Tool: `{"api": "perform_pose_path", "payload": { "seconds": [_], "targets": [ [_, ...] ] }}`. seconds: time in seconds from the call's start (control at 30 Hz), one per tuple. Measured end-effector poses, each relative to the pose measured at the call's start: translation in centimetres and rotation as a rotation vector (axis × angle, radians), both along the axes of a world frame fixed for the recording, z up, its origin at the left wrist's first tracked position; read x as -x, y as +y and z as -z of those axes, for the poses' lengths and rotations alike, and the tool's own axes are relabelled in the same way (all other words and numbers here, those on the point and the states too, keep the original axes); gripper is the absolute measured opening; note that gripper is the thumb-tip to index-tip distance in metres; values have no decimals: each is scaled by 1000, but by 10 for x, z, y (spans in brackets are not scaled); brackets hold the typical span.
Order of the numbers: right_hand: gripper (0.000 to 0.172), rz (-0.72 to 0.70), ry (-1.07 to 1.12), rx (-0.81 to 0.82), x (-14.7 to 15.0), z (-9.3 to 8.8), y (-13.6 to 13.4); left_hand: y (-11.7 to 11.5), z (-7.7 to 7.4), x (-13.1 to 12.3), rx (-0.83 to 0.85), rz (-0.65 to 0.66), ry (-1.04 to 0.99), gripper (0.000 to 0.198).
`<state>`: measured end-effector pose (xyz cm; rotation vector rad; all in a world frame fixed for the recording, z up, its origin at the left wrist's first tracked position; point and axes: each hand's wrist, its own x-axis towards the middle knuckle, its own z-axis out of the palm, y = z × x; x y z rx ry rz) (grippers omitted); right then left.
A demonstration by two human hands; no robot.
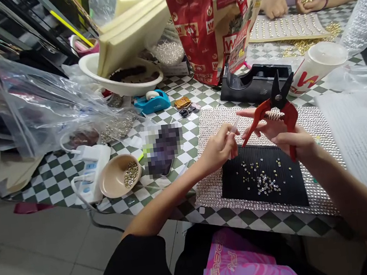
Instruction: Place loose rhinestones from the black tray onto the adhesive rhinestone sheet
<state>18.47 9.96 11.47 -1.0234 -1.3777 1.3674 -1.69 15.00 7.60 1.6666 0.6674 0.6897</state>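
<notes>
My left hand (221,146) pinches a small, thin whitish piece (235,126) above the back left corner of a black ridged tray (242,188). In my right hand (289,136) are red-handled cutters (279,102), their dark blades apart and pointing up and away from me. The fingers of that hand reach toward my left fingertips. Several small shiny rhinestones (268,183) lie scattered on the tray. Under the tray spreads a sheet of silvery beaded rows (211,191).
A tan bowl of stones (111,179), a phone (163,151), a power strip (91,174) and a blue tape dispenser (153,102) lie leftward. Behind are a black holder (255,86), a paper cup (317,67), a red bag (194,30) and another person's hands (274,5).
</notes>
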Motion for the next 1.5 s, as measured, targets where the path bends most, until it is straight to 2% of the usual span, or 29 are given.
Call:
{"api": "perform_pose_path", "payload": {
  "seconds": [0.1, 0.2, 0.3, 0.4, 0.53, 0.67, 0.93, 1.07, 1.2, 1.5],
  "targets": [
    [41, -48, -75, -6, 1, -3, 0, 0, -1, -1, 44, 23, -34, 21],
    [40, -88, -150, -59, 4, -8, -2, 1, -3, 0, 95, -15, -74, 26],
    [32, -18, -289, -137, 9, -14, -6, 4, -9, 4, 72, -130, -85, 36],
    [17, 97, -542, -215, 15, -19, -10, 5, -14, 8, 14, -215, -96, 40],
    [10, 167, -878, -279, 25, -17, -14, 3, -16, 10, -55, -270, -129, 29],
    [8, 130, -1024, -284, 32, -15, -18, -6, -17, 10, -143, -307, -140, 17],
    [5, 123, -1059, -244, 39, -15, -21, -16, -23, 10, -328, -295, -152, 14],
    [21, 137, -1020, -211, 42, -13, -20, -18, -23, 11, -374, -295, -143, 12],
    [31, 155, -1007, -194, 43, -14, -20, -20, -25, 10, -367, -304, -93, 13],
    [39, 167, -1059, -185, 45, -15, -19, -22, -25, 8, -291, -314, -37, 15]
  ]
}}
